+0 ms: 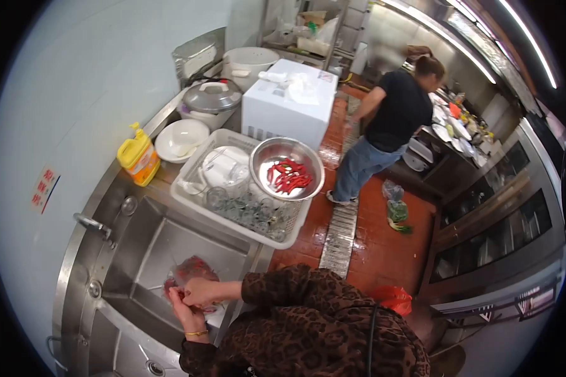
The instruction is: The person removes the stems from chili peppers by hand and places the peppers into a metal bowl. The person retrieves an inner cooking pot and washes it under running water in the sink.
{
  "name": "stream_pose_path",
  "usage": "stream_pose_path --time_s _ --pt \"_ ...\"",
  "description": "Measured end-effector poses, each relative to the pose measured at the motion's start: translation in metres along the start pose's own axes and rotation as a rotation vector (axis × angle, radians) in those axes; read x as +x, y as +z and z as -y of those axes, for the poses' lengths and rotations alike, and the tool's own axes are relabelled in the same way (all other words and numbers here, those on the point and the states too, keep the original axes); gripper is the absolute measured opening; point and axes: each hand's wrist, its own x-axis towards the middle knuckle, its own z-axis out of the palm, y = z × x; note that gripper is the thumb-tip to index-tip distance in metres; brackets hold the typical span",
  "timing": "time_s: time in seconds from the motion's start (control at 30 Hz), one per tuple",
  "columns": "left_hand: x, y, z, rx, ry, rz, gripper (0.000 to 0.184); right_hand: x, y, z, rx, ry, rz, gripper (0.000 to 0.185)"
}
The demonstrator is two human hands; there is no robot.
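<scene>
Over the steel sink [160, 235] my two hands meet at a clear plastic bag [196, 269] with red contents. My left hand [187, 314], with a gold bracelet at the wrist, has its fingers closed against the bag's near side. Beside it, my right hand [202, 291] is closed, its fingertips touching the left fingers. What exactly each hand pinches is too small to make out. Further off, a steel bowl [258, 164] of red chili peppers [290, 177] rests on the edge of a white basket [283, 237] holding glasses and dishes.
A faucet [93, 225] and yellow detergent bottle [138, 157] stand along the wall. Behind the basket are a white bowl [181, 139], a lidded pot [210, 103] and a white box [289, 103]. A person [390, 119] stands at the far counter; bagged greens [396, 210] lie on the floor.
</scene>
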Motion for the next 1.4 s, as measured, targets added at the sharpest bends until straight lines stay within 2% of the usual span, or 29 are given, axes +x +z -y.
stream_pose_path --time_s 0.07,0.13,0.27,0.4,0.43,0.53,0.6,0.73,0.93,1.07,1.27,1.4 --pt "0.005 0.001 0.009 0.056 -0.027 0.029 0.031 -0.014 -0.003 0.007 -0.056 -0.134 0.003 0.025" --pt "0.006 0.011 0.012 0.051 -0.078 0.035 0.031 -0.007 -0.009 -0.003 -0.075 -0.075 0.088 0.021" --pt "0.01 0.008 0.008 0.004 -0.082 -0.069 0.032 -0.01 -0.016 -0.001 -0.006 0.002 0.056 0.021" --pt "0.03 -0.048 0.006 0.006 -0.016 0.251 0.031 -0.019 -0.023 0.006 0.054 0.065 0.06 0.021" --pt "0.027 -0.039 0.003 0.027 -0.038 0.26 0.031 -0.021 -0.025 0.007 0.078 0.078 0.06 0.021" --pt "-0.011 0.029 -0.013 0.095 -0.172 0.147 0.029 -0.026 -0.028 0.009 0.164 0.119 0.085 0.021" --pt "-0.016 0.033 -0.017 0.142 -0.228 0.106 0.029 -0.025 -0.025 0.005 0.22 0.13 0.091 0.022" --pt "-0.009 0.023 -0.01 0.394 -0.033 0.047 0.027 -0.028 -0.02 -0.012 0.488 0.094 -0.082 0.021" --pt "-0.012 0.039 -0.007 0.529 0.019 0.012 0.025 -0.047 -0.017 -0.01 0.423 -0.017 -0.252 0.02" --pt "-0.002 0.038 -0.001 0.358 -0.103 0.052 0.024 -0.037 -0.006 -0.018 0.101 -0.486 -0.337 0.019" --pt "0.002 0.03 0.0 0.068 -0.244 0.094 0.025 -0.045 -0.009 -0.004 0.445 -0.355 -0.146 0.014" --pt "0.015 0.011 -0.012 -0.134 -0.315 0.103 0.027 -0.038 -0.023 -0.014 0.873 -0.301 0.01 0.014"
